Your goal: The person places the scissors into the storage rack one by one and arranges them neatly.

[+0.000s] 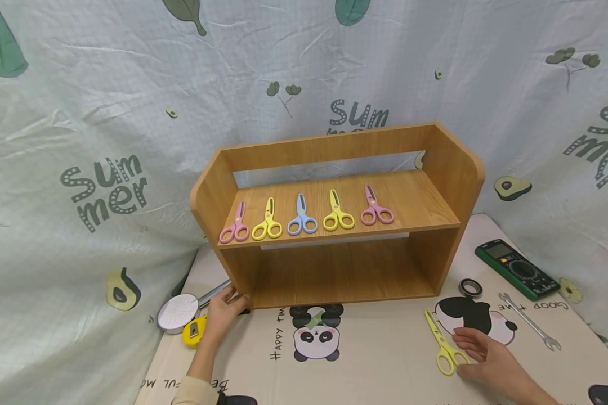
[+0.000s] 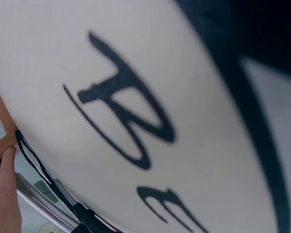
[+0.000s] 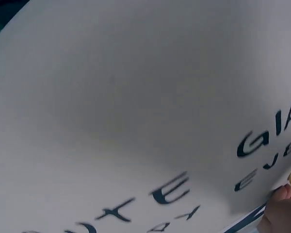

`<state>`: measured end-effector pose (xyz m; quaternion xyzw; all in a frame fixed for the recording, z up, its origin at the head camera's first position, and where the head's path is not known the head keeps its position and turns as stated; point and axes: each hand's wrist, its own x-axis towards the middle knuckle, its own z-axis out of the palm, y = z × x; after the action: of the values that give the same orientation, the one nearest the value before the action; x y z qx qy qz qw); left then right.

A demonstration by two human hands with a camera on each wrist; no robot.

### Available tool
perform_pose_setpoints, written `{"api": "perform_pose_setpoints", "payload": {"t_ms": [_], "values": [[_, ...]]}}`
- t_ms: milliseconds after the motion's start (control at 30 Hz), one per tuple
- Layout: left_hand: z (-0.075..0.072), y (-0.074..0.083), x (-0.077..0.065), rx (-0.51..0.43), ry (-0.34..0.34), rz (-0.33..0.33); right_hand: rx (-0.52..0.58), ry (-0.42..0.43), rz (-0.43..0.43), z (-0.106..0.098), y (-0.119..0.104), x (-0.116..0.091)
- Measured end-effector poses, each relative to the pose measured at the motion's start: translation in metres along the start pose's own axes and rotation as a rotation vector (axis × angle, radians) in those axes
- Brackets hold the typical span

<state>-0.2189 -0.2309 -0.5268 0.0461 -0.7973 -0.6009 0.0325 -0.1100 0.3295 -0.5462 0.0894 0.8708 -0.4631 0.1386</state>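
Observation:
A two-tier wooden shelf (image 1: 334,270) stands on the table. Along its upper board lie several small scissors: pink scissors (image 1: 239,218) at the left, yellow scissors (image 1: 269,216), blue scissors (image 1: 301,211), more yellow scissors (image 1: 336,205) and, rightmost, pink scissors (image 1: 371,198). My left hand (image 1: 222,312) touches the shelf's lower left corner; in the left wrist view its fingers (image 2: 8,172) look straight against the wood. Loose yellow scissors (image 1: 439,337) lie on the table at the right. Beside their handles is my right hand (image 1: 491,360), thumb and fingers apart, its thumb at one loop.
Left of the shelf are a round white-faced object with a metal handle (image 1: 177,313) and a yellow tape measure (image 1: 195,332). A black ring (image 1: 470,288), a wrench (image 1: 532,323) and a green multimeter (image 1: 518,270) lie at the right. Printed cloth (image 1: 304,67) hangs behind.

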Motion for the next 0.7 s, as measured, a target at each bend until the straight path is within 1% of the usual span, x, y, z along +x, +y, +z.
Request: {"api": "perform_pose_setpoints", "payload": {"t_ms": [200, 467, 700], "values": [[0.0, 0.0, -0.001, 0.002, 0.001, 0.0, 0.024, 0.03, 0.08, 0.008, 0.001, -0.002], [0.0, 0.0, 0.001, -0.003, -0.011, -0.011, 0.027, 0.043, 0.043, 0.012, 0.005, -0.004], [-0.001, 0.0, 0.001, -0.002, -0.015, -0.01, 0.038, 0.038, 0.042, 0.014, 0.005, -0.006]]}}
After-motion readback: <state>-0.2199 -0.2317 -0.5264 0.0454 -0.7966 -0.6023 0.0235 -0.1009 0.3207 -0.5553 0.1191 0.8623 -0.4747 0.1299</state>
